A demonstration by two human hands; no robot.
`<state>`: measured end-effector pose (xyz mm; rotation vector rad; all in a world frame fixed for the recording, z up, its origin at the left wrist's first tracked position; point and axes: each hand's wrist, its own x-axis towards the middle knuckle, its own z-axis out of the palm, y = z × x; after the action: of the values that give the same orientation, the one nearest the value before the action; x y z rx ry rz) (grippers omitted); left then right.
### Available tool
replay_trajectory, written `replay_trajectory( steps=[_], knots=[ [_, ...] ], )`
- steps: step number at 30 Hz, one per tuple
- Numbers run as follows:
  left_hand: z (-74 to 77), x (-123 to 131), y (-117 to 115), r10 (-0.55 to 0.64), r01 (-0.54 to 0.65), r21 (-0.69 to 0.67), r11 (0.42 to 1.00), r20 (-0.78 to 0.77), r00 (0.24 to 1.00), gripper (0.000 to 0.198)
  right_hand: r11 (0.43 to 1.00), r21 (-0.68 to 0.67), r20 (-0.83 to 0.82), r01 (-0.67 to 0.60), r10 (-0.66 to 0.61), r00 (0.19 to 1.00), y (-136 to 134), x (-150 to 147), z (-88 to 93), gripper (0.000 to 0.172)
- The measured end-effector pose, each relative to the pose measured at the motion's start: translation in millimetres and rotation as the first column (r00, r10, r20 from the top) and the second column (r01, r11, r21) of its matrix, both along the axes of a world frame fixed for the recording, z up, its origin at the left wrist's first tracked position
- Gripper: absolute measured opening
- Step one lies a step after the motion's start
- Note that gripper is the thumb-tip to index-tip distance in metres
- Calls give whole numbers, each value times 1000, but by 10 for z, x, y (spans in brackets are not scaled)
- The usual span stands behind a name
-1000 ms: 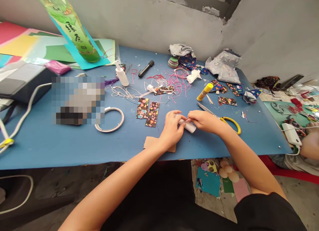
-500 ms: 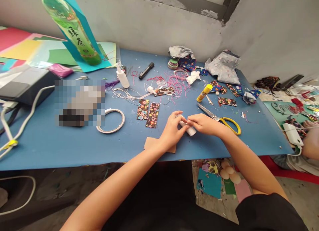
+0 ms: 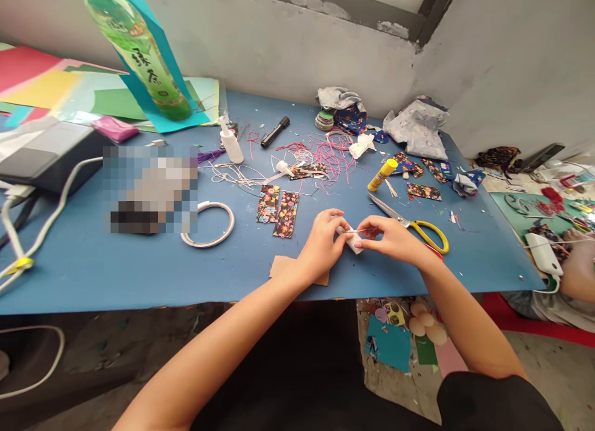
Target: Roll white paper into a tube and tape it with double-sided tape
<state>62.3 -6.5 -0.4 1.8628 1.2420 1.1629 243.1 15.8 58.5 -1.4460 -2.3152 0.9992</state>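
Note:
Near the front edge of the blue table, my left hand (image 3: 324, 237) is closed around a small white block-like piece (image 3: 354, 243). My right hand (image 3: 393, 239) meets it from the other side, thumb and fingers pinching a thin white strand (image 3: 357, 231) that runs across the top of the piece. A flat brown cardboard piece (image 3: 279, 266) lies partly under my left forearm. Beyond my left hand rest two flowered cloth rectangles (image 3: 285, 215). Scissors with yellow handles (image 3: 431, 234) lie beside my right hand, and a yellow glue stick (image 3: 382, 175) stands past them.
A white ring-shaped coil (image 3: 209, 239), a white squeeze bottle (image 3: 231, 147) and a black marker (image 3: 275, 133) are to the left. Pink cords (image 3: 332, 155) tangle at the back. A green tea bottle (image 3: 155, 77) stands far left. At right, another person's arm (image 3: 579, 266) shows.
My right hand has shifted slightly and its fingers have opened from a closed grip into a pinch, with the thin white strand now showing. My left hand stays on the white piece.

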Motion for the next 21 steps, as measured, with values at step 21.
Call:
replay_trajectory(
  steps=[21],
  knots=[
    [17,3,-2,-82,83,-28,996,53,995,10,881,455,-184,126,-46,982,-132,15,-320,16]
  ],
)
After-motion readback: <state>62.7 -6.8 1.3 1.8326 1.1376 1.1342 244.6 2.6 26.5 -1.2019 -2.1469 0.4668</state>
